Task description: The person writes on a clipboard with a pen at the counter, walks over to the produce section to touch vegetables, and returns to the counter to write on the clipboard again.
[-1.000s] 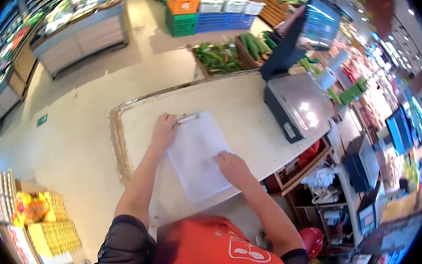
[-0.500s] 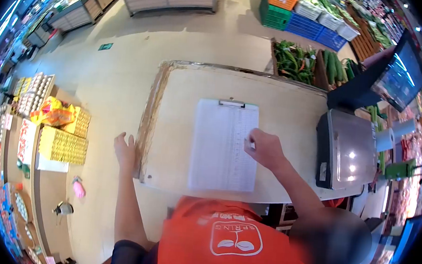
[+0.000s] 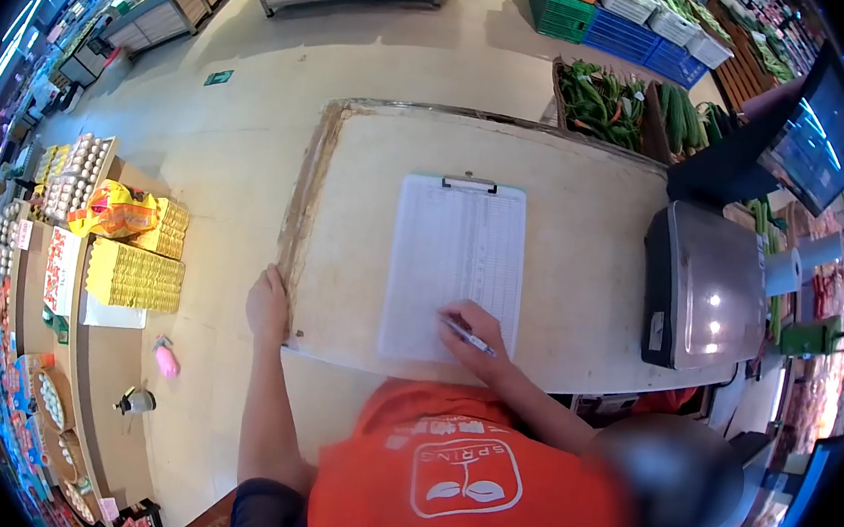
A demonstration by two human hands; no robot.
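Note:
A clipboard (image 3: 469, 184) with a dark clip at its top lies flat on the pale tabletop (image 3: 581, 277), carrying printed sheets of paper (image 3: 433, 254) ruled in columns and rows. My right hand (image 3: 481, 336) is closed around a pen (image 3: 470, 336), resting over the lower right part of the sheets. The pen's tip points left towards the paper; whether it touches cannot be made out. At the worn left edge of the table, my left hand (image 3: 268, 302) is closed over the rim, with its fingers partly hidden.
A scale (image 3: 711, 289) and a monitor (image 3: 814, 137) stand on the right. Beyond the table are boxes of green peppers (image 3: 597, 103) and cucumbers (image 3: 678, 115), plus stacked crates (image 3: 618, 35). Yellow egg trays (image 3: 135, 276) sit on a shelf at left.
My right hand has moved down the sheets and slightly left, with the pen now plainly visible. My left hand has gone from spread fingers beside the table to closing on its edge.

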